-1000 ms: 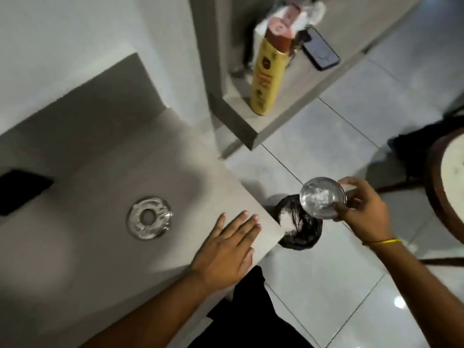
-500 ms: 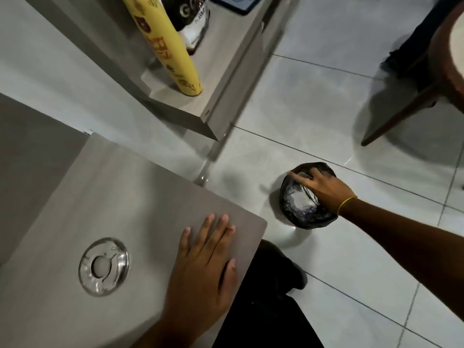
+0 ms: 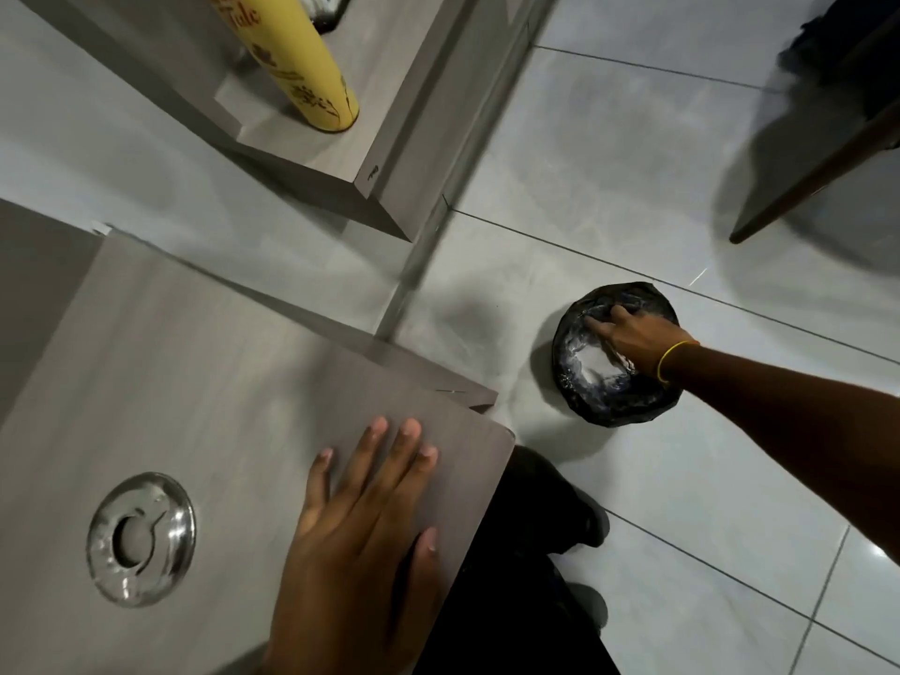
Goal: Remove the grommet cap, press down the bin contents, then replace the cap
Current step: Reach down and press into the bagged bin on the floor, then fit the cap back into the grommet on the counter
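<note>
A small bin lined with a black bag (image 3: 628, 406) stands on the tiled floor to the right of the desk. My right hand (image 3: 633, 341), with a yellow band at the wrist, reaches into it from the right, fingers laid over the contents. Under the palm shows a pale shiny disc, the grommet cap (image 3: 591, 370), held against the contents. The grommet ring (image 3: 141, 538) sits uncovered in the grey desk top (image 3: 195, 358), its hole showing. My left hand (image 3: 360, 543) lies flat near the desk's corner, fingers spread, holding nothing.
A grey shelf (image 3: 389, 114) above the desk carries a tall yellow bottle (image 3: 302, 65). A dark wooden chair leg (image 3: 818, 177) slants down at the upper right. My dark trousers (image 3: 526, 577) fill the gap below the desk corner.
My right hand carried the cap from above the bin down into it and now presses there. The view tilted downward. My left hand stays flat on the desk.
</note>
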### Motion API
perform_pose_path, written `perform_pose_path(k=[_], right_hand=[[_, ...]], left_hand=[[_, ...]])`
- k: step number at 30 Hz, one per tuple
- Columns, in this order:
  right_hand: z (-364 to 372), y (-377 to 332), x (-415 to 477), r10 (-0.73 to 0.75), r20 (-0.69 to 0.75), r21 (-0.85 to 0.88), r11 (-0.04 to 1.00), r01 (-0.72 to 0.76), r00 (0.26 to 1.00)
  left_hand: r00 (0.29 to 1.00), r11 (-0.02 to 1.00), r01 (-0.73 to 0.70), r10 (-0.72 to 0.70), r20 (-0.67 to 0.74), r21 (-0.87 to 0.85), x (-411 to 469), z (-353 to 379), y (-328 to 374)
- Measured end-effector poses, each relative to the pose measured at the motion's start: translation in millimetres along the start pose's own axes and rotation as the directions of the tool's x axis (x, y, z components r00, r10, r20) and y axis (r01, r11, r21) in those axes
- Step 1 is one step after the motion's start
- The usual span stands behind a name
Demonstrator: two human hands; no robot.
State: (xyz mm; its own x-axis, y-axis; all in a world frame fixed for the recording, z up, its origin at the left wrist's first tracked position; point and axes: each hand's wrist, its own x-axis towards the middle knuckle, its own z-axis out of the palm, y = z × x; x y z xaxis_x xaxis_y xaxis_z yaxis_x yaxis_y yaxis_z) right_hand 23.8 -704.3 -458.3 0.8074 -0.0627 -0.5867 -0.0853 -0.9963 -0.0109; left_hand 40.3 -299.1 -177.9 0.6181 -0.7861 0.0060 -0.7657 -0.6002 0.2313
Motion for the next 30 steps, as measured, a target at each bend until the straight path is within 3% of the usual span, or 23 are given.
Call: perform_pose_path(k=[6,13,18,22,24,26,30], right_hand=[[4.4,1.8,11.8,0.004,0.017,-0.092,0.996,-0.003,1.0],[25.0,2.1,29.7,0.006,0.036,-0.08,0.997,-0.003,0.999],[28.7,3.3,28.5,0.034,0.006,0.09,0.995,-0.035,0.999],[18.9,4.8,24.2,0.104,0.028,0.114,0.988,-0.107,0.994],[8.7,3.9,12.1,0.207,0.023,0.276,0.939,-0.205,0.978],[-7.5,1.9,-3.6,0.347,0.054,0.483,0.812,-0.329,0.936],[-40.9,1.4,-47.5,0.522,0.138,0.661,0.585,-0.471,0.842]], left_hand=[[1.0,1.0,-0.004,0.005,0.011,-0.024,1.5,-3.4,0.0],[1.0,1.0,-0.022,0.022,0.008,0.006,1.6,1.7,-0.9],[1.0,0.999,-0.028,0.028,0.008,0.019,-0.8,0.9,-0.1],[0.999,0.999,-0.042,0.043,-0.026,0.034,-0.3,-0.3,3.7],[0.998,0.998,-0.053,0.054,-0.041,0.034,-1.0,-1.5,3.9],[0.998,0.997,-0.057,0.058,-0.029,0.046,0.6,-2.9,4.8],[0.999,0.998,-0.035,0.034,0.023,0.045,-0.9,-2.9,4.2]])
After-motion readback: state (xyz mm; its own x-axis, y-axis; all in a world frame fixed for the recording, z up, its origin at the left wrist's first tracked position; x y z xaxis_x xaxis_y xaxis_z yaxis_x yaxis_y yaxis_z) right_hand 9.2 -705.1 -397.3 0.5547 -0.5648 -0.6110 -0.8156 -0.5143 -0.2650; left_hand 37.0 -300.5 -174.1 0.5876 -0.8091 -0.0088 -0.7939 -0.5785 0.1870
